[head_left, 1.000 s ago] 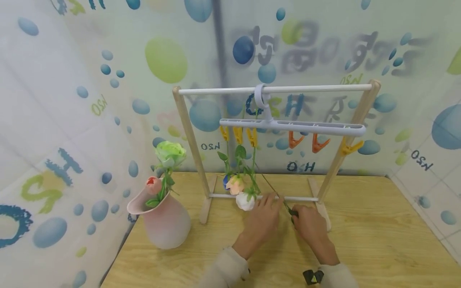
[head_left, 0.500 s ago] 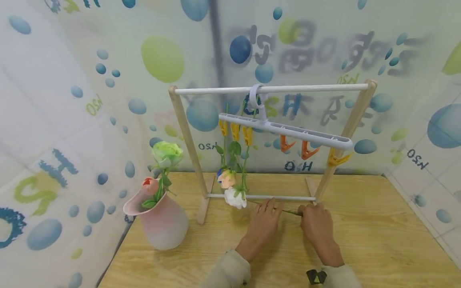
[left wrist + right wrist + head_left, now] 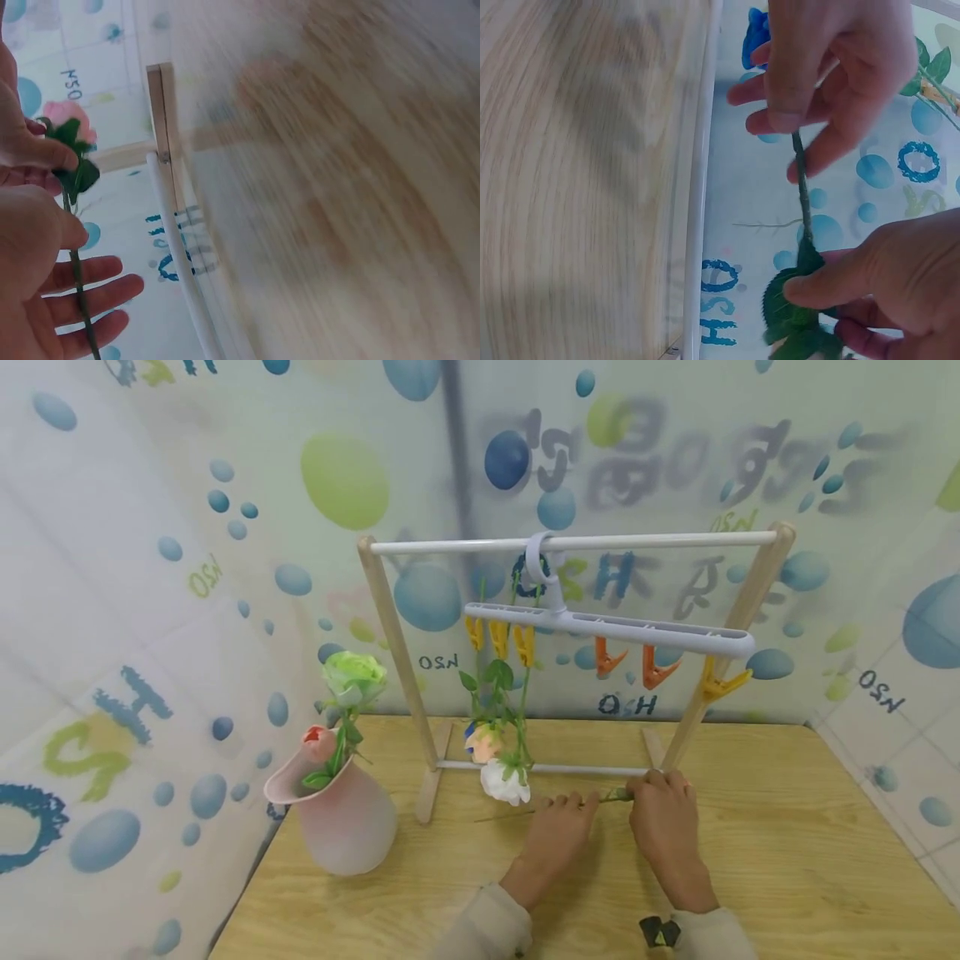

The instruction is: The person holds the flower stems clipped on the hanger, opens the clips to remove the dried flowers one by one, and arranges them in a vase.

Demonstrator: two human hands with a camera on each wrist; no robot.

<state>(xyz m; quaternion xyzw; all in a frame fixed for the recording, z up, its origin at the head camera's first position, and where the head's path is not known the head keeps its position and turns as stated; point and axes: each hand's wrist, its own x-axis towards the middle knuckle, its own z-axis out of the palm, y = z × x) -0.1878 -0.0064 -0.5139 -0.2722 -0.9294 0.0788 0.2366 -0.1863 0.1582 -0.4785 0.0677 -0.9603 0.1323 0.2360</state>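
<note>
A pink flower point(image 3: 69, 120) with green leaves lies sideways between my hands, low over the table. My right hand point(image 3: 663, 818) pinches it at the leaves point(image 3: 784, 304) just under the bloom, which that hand covers in the head view. Further along, my left hand point(image 3: 558, 828) holds the stem point(image 3: 804, 199) between thumb and fingers, and the stem's thin end sticks out to the left. Behind the hands, a blue flower point(image 3: 470, 732), a peach flower point(image 3: 483, 743) and a white flower point(image 3: 505, 782) hang head down from yellow clips point(image 3: 524, 646) on a hanger point(image 3: 622, 628).
The hanger hooks over the white top bar point(image 3: 660, 541) of a wooden-legged rack point(image 3: 397, 652). Two orange clips point(image 3: 657, 668) and another yellow clip point(image 3: 723, 681) on its right side hold nothing. A pink-white vase point(image 3: 348, 827) with a green flower point(image 3: 354, 678) and a coral flower point(image 3: 318, 745) stands left.
The stem has turned from slanting up to the left to lying nearly level, its thin end pointing left. My right hand has moved right and slightly away. The hanger has swung a little.
</note>
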